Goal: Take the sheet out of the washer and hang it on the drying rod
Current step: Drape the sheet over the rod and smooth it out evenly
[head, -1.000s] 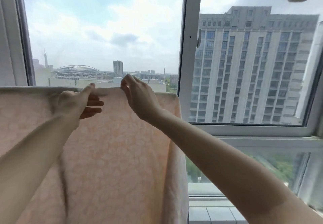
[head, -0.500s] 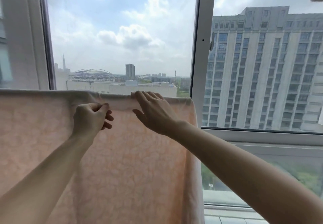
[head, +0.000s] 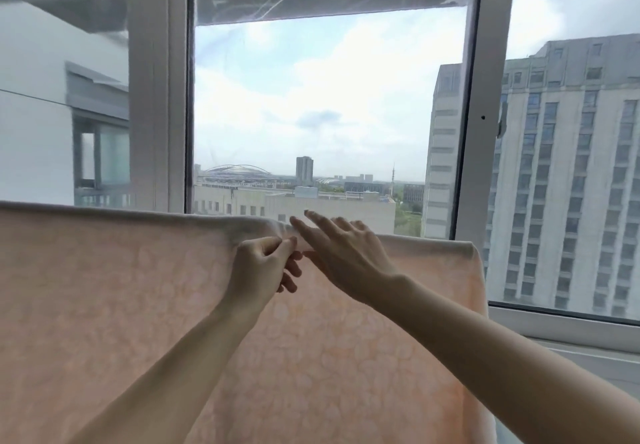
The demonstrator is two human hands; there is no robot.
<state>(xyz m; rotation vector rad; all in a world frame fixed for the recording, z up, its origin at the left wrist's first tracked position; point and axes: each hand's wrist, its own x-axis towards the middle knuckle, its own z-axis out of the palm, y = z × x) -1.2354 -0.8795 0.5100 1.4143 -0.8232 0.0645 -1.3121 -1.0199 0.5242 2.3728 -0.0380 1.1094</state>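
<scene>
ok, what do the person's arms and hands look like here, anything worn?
Both forearms are bare as far as the head view shows: no sleeves, gloves, watch or bracelets. The left hand and the right hand show no rings on the visible fingers. Nails look short and unpainted. The upper arms are out of frame, so any sleeve there cannot be seen.

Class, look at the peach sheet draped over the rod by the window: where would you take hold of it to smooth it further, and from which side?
Probably pinch the sheet at its top fold, just right of where the left hand pinches it, coming from the near side. The fold there looks bunched, while the right hand lies open on it.
</scene>
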